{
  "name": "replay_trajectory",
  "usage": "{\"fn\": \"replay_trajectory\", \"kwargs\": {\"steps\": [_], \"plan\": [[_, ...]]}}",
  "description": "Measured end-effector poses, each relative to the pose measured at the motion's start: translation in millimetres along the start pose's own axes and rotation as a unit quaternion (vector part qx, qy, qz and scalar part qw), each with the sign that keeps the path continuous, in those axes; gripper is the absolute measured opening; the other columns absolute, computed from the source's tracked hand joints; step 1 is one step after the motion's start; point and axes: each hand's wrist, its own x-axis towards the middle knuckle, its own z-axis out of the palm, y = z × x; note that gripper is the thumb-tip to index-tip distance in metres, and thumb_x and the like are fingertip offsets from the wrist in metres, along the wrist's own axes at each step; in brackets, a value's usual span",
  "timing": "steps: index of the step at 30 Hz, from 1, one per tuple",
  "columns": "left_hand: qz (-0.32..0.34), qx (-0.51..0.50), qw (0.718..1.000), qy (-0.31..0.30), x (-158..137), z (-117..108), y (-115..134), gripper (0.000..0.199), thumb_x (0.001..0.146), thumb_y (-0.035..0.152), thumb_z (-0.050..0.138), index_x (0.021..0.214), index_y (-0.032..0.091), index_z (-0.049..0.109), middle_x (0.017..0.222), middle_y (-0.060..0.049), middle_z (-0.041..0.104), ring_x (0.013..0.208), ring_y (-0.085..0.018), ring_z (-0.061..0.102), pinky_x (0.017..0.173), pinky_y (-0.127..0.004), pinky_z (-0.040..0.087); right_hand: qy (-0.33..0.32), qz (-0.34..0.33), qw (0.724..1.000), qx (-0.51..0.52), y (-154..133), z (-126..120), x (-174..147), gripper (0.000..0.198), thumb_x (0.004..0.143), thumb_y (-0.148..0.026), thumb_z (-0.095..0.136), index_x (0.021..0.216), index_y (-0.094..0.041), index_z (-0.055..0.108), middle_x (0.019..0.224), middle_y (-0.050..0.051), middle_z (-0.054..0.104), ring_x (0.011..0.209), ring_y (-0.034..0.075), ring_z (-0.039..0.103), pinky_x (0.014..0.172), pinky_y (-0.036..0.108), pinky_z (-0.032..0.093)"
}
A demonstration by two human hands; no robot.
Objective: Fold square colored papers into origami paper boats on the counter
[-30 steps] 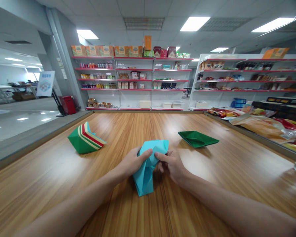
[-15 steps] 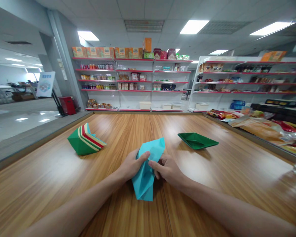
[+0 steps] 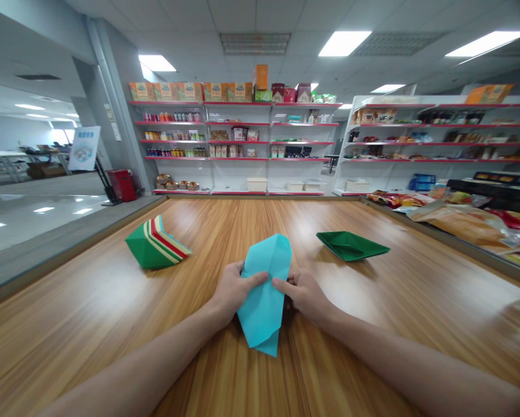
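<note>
A folded sheet of light-blue paper [image 3: 262, 310] is held upright, slightly tilted, between my two hands just above the table. My left hand [image 3: 238, 289] grips its left edge, thumb across the front and the other fingers behind it. On the right edge, my right hand [image 3: 303, 292] pinches the paper, its thumb tip close to the left thumb. The fingers behind the sheet are mostly hidden. To the left lies a nested stack of folded paper [image 3: 156, 243] in green, cream, red and blue. A dark green folded paper boat [image 3: 351, 246] rests on the right.
The wooden table [image 3: 112, 324] has a raised edge along its sides. Packaged snacks [image 3: 460, 220] are heaped beyond its right edge. Shelves of goods [image 3: 238, 168] stand behind the table, with a sign board [image 3: 84, 149] and a red box [image 3: 121, 185] to the left.
The blue paper has opened out flatter and turned, showing a smoother front face with its bottom flap now toward the right. Both hands keep hold and have shifted slightly. The view has moved a little.
</note>
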Motion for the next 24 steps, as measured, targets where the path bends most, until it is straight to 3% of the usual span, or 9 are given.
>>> {"fn": "replay_trajectory", "kwargs": {"steps": [6,9,12,16,21,24], "plan": [[-0.057,-0.128,0.989,-0.056,-5.0,10.6,5.8,0.047,0.066,0.053,0.074,0.083,0.01,0.068,0.079,-0.012,0.073,0.074,-0.026,0.069,0.066,-0.033,0.053,0.017,-0.025,0.999,0.022,-6.2,-9.8,-2.7,0.041,0.079,-0.053,0.06,0.07,-0.013,0.066,0.066,0.004,0.065,0.058,0.014,0.056,0.053,0.025,0.045],[-0.112,-0.236,0.955,-0.139,-6.7,16.0,11.7,0.06,0.077,0.065,0.054,0.096,0.01,0.068,0.089,-0.014,0.073,0.086,-0.029,0.068,0.073,-0.038,0.054,0.018,0.004,0.997,0.077,-10.6,-15.1,-4.3,0.044,0.074,-0.057,0.064,0.071,-0.014,0.066,0.064,0.004,0.065,0.056,0.015,0.056,0.052,0.026,0.046],[-0.149,-0.282,0.928,-0.194,-6.7,17.0,13.8,0.059,0.083,0.062,0.049,0.108,0.01,0.065,0.101,-0.015,0.071,0.098,-0.03,0.065,0.084,-0.04,0.052,-0.017,0.033,0.984,0.173,-7.5,-16.7,-2.7,0.042,0.07,-0.055,0.069,0.077,-0.014,0.068,0.071,0.005,0.067,0.065,0.017,0.061,0.061,0.029,0.049],[-0.176,-0.289,0.929,-0.153,-4.3,7.3,14.9,0.056,0.086,0.051,0.052,0.121,0.007,0.057,0.111,-0.017,0.068,0.104,-0.031,0.063,0.094,-0.042,0.047,-0.047,0.06,0.96,0.27,-1.3,-15.3,1.4,0.038,0.066,-0.049,0.075,0.076,-0.014,0.069,0.071,0.005,0.068,0.066,0.018,0.062,0.066,0.032,0.05],[-0.215,-0.324,0.914,-0.112,-0.2,-10.3,20.3,0.059,0.083,0.045,0.058,0.126,0.006,0.052,0.112,-0.018,0.067,0.105,-0.032,0.063,0.094,-0.042,0.047,-0.009,0.068,0.945,0.32,-9.3,-14.4,1.4,0.033,0.062,-0.045,0.078,0.073,-0.015,0.069,0.067,0.004,0.067,0.062,0.018,0.059,0.061,0.03,0.048],[-0.204,-0.327,0.917,-0.097,4.7,-15.8,18.7,0.054,0.083,0.044,0.059,0.12,0.005,0.056,0.108,-0.018,0.068,0.098,-0.031,0.065,0.09,-0.041,0.05,0.01,0.064,0.937,0.344,-13.0,-14.2,-0.1,0.028,0.062,-0.04,0.079,0.071,-0.015,0.069,0.066,0.003,0.067,0.059,0.015,0.057,0.059,0.028,0.047]]}}
